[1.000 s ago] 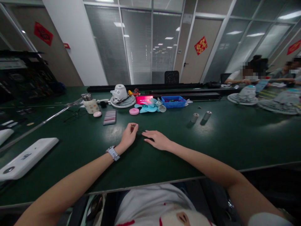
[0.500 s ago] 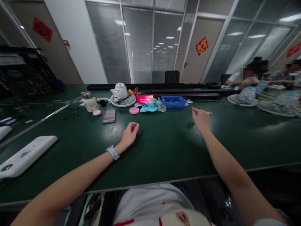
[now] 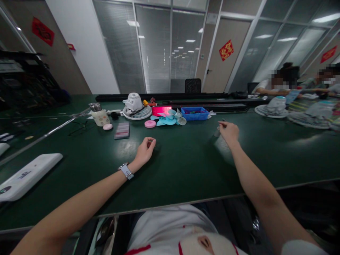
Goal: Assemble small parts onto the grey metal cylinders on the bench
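Observation:
My left hand rests on the green table, fingers curled in toward the thumb. What lies inside the curl, if anything, is too dark to make out. Over to the right, my right hand is held low over the tabletop with its fingers pinched together. A small dark tip pokes out by those fingers, and a pale, blurred patch shows just below them; the kind of thing held cannot be told. Beyond my hands lie light blue fan blades, a pink round piece and a blue tray holding small parts.
A white fan head on its round grille stands at the back, near a lit pink screen. Leftward are a bottle, a pixelated card and a long white casing. Other people sit at the far right by more fan parts.
My right hand has turned slightly and shifted a little to the right; the silver bit seen behind it is now out of sight. The left hand looks almost unchanged. The view has shifted slightly.

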`<state>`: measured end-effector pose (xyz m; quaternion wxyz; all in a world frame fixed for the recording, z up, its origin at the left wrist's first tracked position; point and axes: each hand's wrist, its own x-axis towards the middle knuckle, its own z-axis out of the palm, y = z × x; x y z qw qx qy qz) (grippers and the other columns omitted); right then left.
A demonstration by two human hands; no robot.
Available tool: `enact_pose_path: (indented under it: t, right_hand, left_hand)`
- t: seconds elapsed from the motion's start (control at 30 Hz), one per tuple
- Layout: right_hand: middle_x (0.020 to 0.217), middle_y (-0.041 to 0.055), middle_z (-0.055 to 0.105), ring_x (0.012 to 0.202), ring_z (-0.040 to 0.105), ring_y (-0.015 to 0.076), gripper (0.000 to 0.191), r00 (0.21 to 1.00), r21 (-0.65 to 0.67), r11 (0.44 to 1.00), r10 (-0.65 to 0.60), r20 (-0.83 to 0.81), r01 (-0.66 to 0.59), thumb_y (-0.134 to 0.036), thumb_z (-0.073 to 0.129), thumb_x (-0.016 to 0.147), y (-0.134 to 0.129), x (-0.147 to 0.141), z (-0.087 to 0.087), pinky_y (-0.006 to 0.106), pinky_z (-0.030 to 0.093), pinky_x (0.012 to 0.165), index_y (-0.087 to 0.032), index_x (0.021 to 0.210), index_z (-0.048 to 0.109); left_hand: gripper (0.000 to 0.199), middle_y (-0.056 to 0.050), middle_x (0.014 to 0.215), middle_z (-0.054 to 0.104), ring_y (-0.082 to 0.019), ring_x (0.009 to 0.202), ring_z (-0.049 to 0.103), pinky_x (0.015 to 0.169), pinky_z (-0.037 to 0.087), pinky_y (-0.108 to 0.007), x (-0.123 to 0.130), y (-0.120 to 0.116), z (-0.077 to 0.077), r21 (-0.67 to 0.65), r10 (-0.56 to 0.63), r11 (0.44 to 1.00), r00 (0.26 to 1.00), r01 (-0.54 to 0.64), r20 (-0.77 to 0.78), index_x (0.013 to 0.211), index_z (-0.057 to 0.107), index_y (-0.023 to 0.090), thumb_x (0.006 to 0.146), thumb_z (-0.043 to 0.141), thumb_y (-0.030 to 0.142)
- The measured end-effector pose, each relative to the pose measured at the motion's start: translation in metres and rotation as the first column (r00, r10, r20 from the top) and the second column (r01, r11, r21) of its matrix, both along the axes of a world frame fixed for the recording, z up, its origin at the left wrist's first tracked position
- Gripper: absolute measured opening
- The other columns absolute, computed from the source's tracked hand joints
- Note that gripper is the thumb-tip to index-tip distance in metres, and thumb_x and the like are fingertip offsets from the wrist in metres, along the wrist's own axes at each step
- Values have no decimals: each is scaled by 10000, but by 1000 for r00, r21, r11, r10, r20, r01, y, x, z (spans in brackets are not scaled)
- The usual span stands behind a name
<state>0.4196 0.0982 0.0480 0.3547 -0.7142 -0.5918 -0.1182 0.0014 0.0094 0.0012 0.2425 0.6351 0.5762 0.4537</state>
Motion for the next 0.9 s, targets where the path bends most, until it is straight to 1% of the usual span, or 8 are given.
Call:
enact_pose_path:
  t: [0.17, 0.4, 0.67, 0.77, 0.83, 0.9]
  right_hand:
    - [1016, 118, 755, 925, 678, 278, 348, 999, -40, 999, 14, 37, -12, -248, 519, 867, 0, -1, -1, 409, 496, 876, -182, 1109, 759]
    - [993, 134, 752, 900, 675, 278, 365, 999, -8, 1000, -19, 49, 19, -242, 496, 864, -2, -1, 0, 407, 494, 861, -165, 1106, 759]
    - [995, 138, 749, 905, 672, 284, 334, 996, -85, 994, -59, 67, 65, -250, 530, 867, 1, 1, -2, 408, 503, 840, -191, 1092, 769]
    - [991, 146, 744, 913, 676, 286, 311, 998, -108, 992, -56, 24, 59, -268, 545, 863, 3, 4, -4, 405, 505, 836, -200, 1054, 780]
    - [1026, 136, 742, 947, 677, 286, 334, 998, -134, 990, -42, -39, 37, -321, 585, 855, 5, 7, -6, 403, 508, 851, -204, 1118, 755]
    - [1060, 123, 740, 975, 679, 281, 445, 994, -188, 982, -42, -105, 22, -396, 656, 821, 7, 12, -9, 399, 513, 868, -202, 1219, 699]
  left_hand:
    - [353, -54, 905, 656, -186, 786, 632, 723, 494, -317, 0, 1, -2, 6, 5, 1000, 1000, -5, 7, 1078, 577, 189, 909, 507, 491]
    - [358, -52, 909, 657, -174, 764, 636, 705, 499, -306, 0, 3, -6, 13, 0, 1000, 1000, 0, 25, 1090, 558, 189, 905, 512, 492]
    - [359, -52, 903, 662, -177, 736, 642, 692, 493, -313, 0, 1, -2, -4, 6, 1000, 1000, -6, 0, 1103, 556, 188, 912, 508, 487]
    - [363, -51, 904, 657, -179, 736, 642, 688, 490, -316, 0, -1, -1, -12, 5, 1000, 1000, -5, -7, 1110, 553, 186, 915, 502, 487]
    - [359, -50, 909, 653, -176, 734, 641, 686, 490, -314, 0, -1, -1, -10, -1, 1000, 1000, 1, -2, 1109, 551, 187, 914, 503, 484]
    - [351, -45, 902, 648, -172, 733, 638, 683, 487, -309, 0, 0, -1, -4, -8, 1000, 1000, 8, 3, 1103, 550, 188, 908, 511, 477]
